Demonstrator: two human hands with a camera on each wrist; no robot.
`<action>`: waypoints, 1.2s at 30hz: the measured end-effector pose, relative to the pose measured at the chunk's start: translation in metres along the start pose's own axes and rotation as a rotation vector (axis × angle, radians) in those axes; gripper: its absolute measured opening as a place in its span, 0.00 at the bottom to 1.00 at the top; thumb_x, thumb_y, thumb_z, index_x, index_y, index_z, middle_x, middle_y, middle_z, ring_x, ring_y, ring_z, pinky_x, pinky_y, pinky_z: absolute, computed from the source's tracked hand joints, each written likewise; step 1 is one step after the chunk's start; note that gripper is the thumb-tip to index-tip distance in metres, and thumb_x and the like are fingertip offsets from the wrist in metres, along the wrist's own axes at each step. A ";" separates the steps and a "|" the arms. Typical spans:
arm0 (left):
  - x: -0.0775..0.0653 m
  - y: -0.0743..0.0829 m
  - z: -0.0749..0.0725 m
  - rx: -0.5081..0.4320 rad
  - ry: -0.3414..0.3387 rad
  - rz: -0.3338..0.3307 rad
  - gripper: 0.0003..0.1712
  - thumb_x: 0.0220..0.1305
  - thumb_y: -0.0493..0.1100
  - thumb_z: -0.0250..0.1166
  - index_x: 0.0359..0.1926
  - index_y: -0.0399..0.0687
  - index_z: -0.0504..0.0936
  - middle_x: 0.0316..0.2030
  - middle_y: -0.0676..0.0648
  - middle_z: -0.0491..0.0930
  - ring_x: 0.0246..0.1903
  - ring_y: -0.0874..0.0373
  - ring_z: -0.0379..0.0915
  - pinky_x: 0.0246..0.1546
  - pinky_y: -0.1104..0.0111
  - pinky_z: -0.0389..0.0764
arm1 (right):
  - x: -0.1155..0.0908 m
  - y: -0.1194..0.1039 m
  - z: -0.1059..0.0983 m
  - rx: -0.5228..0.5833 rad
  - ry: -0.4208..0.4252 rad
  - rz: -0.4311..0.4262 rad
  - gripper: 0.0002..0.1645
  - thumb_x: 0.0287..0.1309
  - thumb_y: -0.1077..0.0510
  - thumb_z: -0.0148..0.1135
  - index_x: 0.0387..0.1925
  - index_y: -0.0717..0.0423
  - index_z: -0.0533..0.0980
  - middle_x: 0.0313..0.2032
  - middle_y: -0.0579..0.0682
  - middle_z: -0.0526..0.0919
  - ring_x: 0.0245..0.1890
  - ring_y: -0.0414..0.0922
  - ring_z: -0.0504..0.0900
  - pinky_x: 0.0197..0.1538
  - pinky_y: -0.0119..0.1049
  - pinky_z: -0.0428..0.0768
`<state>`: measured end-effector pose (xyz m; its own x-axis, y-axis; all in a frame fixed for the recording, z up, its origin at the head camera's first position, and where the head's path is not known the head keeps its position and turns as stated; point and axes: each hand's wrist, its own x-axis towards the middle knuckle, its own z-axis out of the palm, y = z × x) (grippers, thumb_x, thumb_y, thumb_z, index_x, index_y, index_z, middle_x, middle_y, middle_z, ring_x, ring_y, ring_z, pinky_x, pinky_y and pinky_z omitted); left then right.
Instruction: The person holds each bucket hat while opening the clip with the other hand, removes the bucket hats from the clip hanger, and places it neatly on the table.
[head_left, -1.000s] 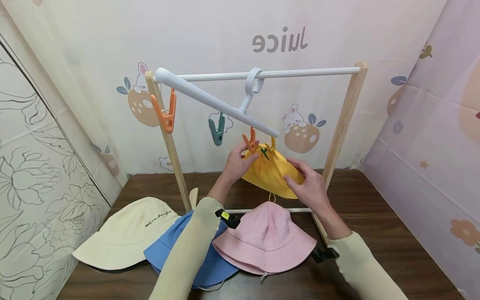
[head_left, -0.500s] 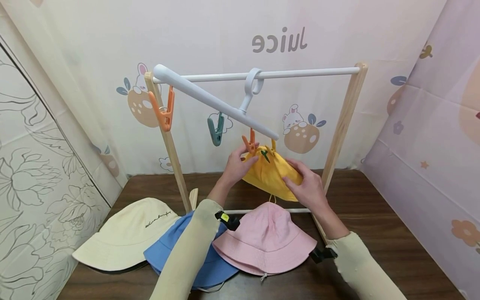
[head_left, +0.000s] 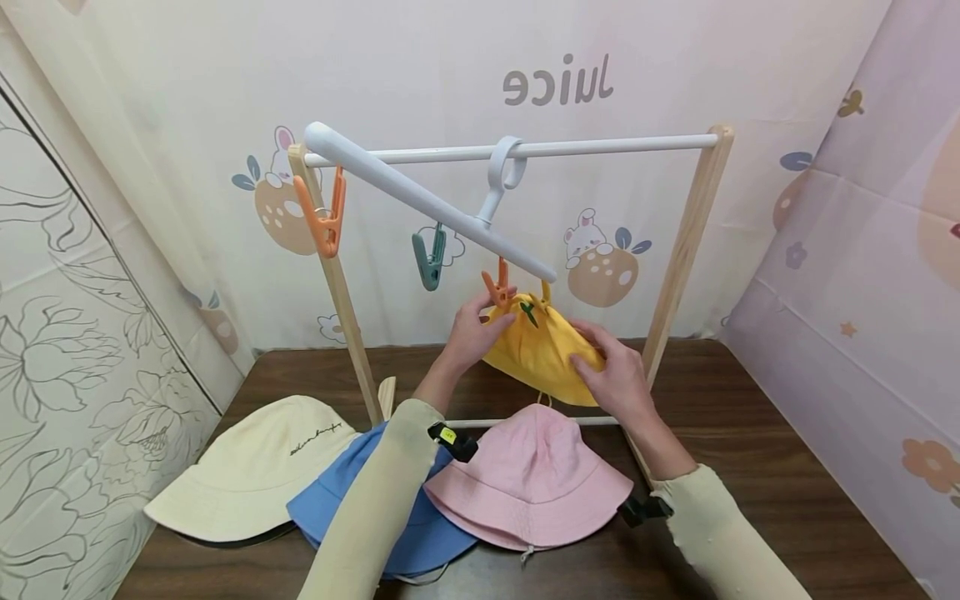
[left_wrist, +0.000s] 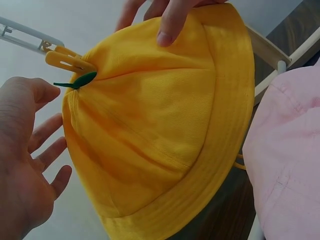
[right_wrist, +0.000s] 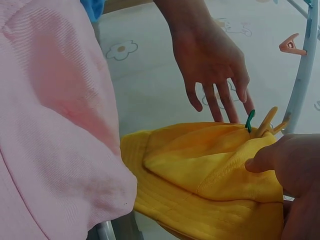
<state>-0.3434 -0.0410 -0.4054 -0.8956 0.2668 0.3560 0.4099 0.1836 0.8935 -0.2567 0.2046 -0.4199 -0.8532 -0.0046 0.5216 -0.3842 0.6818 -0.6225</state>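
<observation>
A yellow bucket hat (head_left: 543,354) with a green leaf-shaped tab (left_wrist: 80,81) hangs by its crown from a yellow clothespin (left_wrist: 70,61) at the low right end of the white hanger (head_left: 420,193). My right hand (head_left: 618,372) holds the side of this hat, thumb on the near face and fingers behind. On the other side my left hand (head_left: 474,331) has loosely extended fingers, their tips at the crown. An orange clothespin (head_left: 498,285) hangs right above that hand. Farther left on the hanger are a teal clothespin (head_left: 430,260) and another orange clothespin (head_left: 324,218).
The hanger hooks over the white rail (head_left: 615,148) of a wooden-sided rack (head_left: 686,250). In front, on the dark wooden table (head_left: 780,492), lie a cream hat (head_left: 258,467), a blue hat (head_left: 420,533) and a pink hat (head_left: 536,475). Printed curtains surround the table.
The hanger's left end has risen slightly, carrying its orange clothespin up and left. The yellow hat has sunk a little. Both hands keep nearly the same place.
</observation>
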 end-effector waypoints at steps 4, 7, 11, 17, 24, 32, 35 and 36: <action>-0.001 0.000 -0.001 -0.003 0.004 -0.001 0.27 0.82 0.41 0.68 0.77 0.49 0.80 0.77 0.43 0.81 0.81 0.39 0.70 0.82 0.37 0.72 | -0.001 -0.001 0.000 -0.020 0.009 -0.004 0.30 0.72 0.68 0.73 0.72 0.54 0.82 0.63 0.62 0.92 0.54 0.63 0.93 0.56 0.60 0.89; -0.002 0.001 -0.001 -0.012 0.005 0.011 0.27 0.82 0.41 0.67 0.77 0.49 0.81 0.77 0.43 0.82 0.81 0.39 0.70 0.81 0.37 0.72 | -0.001 -0.001 0.001 -0.036 0.015 -0.006 0.28 0.72 0.67 0.72 0.71 0.55 0.83 0.62 0.62 0.92 0.52 0.61 0.94 0.53 0.55 0.89; -0.002 0.001 -0.002 -0.022 0.000 0.036 0.27 0.82 0.42 0.67 0.77 0.48 0.81 0.77 0.43 0.81 0.80 0.40 0.70 0.80 0.38 0.72 | -0.002 0.000 0.001 -0.039 0.022 -0.007 0.27 0.72 0.67 0.72 0.70 0.56 0.84 0.59 0.63 0.93 0.50 0.61 0.94 0.51 0.49 0.89; -0.002 0.000 -0.002 -0.009 -0.005 0.043 0.27 0.82 0.43 0.68 0.77 0.47 0.81 0.77 0.41 0.80 0.79 0.39 0.71 0.79 0.37 0.73 | -0.002 0.000 0.001 -0.038 0.023 -0.003 0.25 0.73 0.68 0.72 0.68 0.56 0.85 0.56 0.64 0.94 0.49 0.61 0.95 0.49 0.44 0.89; 0.002 0.004 -0.003 -0.026 -0.022 0.044 0.28 0.81 0.42 0.67 0.78 0.48 0.80 0.77 0.41 0.81 0.81 0.40 0.70 0.82 0.38 0.70 | -0.002 0.001 0.000 -0.035 0.018 0.005 0.25 0.73 0.68 0.72 0.68 0.56 0.85 0.55 0.65 0.94 0.48 0.60 0.95 0.48 0.47 0.89; 0.010 0.007 -0.003 -0.072 -0.049 0.053 0.29 0.81 0.44 0.67 0.79 0.47 0.79 0.78 0.43 0.81 0.84 0.42 0.68 0.85 0.37 0.65 | -0.001 0.002 -0.001 -0.033 0.026 0.000 0.24 0.72 0.68 0.72 0.67 0.58 0.85 0.54 0.65 0.95 0.46 0.60 0.95 0.46 0.37 0.87; 0.011 0.009 -0.001 -0.102 -0.061 0.047 0.29 0.81 0.42 0.67 0.78 0.44 0.78 0.78 0.42 0.81 0.83 0.41 0.68 0.86 0.40 0.67 | -0.002 0.001 -0.001 -0.036 0.024 0.000 0.24 0.72 0.68 0.72 0.67 0.58 0.85 0.53 0.65 0.95 0.46 0.60 0.94 0.46 0.39 0.88; 0.012 0.009 0.000 -0.110 -0.067 0.038 0.29 0.81 0.41 0.67 0.78 0.45 0.78 0.78 0.42 0.81 0.84 0.42 0.68 0.85 0.41 0.68 | -0.002 0.000 -0.001 -0.037 0.024 0.001 0.24 0.72 0.68 0.72 0.67 0.58 0.85 0.53 0.65 0.95 0.46 0.60 0.95 0.47 0.40 0.88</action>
<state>-0.3504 -0.0360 -0.3930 -0.8649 0.3345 0.3744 0.4185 0.0686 0.9056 -0.2553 0.2055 -0.4206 -0.8444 0.0131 0.5355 -0.3701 0.7083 -0.6011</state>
